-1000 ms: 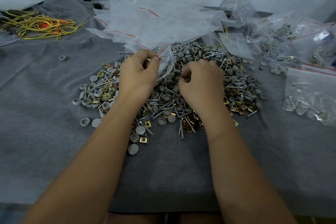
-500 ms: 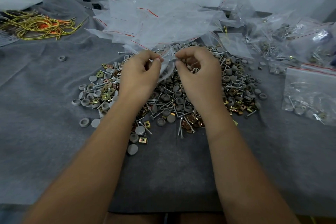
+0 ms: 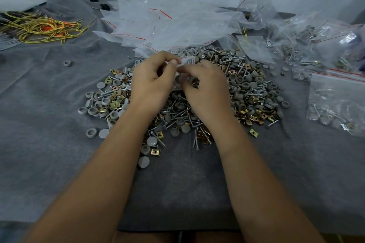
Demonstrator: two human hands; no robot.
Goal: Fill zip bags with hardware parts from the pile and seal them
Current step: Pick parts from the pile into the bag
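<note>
A pile of hardware parts (image 3: pixel 250 92), grey caps, silver screws and brass clips, lies on the grey cloth. Above its middle my left hand (image 3: pixel 152 83) pinches the top edge of a small clear zip bag (image 3: pixel 184 62) with a red line. My right hand (image 3: pixel 205 87) is right beside it, fingers curled on the same bag from the right. The bag's lower part hangs between my hands, mostly hidden; what is inside it I cannot make out.
A heap of unfilled clear zip bags (image 3: pixel 173 23) lies behind the pile. Filled bags (image 3: pixel 339 96) lie at the right, more at the far right back (image 3: pixel 316 45). Yellow and orange cords (image 3: pixel 39 27) lie at the far left. A single grey cap (image 3: pixel 67 63) sits apart.
My right hand rose from the pile to the bag's mouth, then moved down and closer to my left hand. My left hand kept its hold on the bag.
</note>
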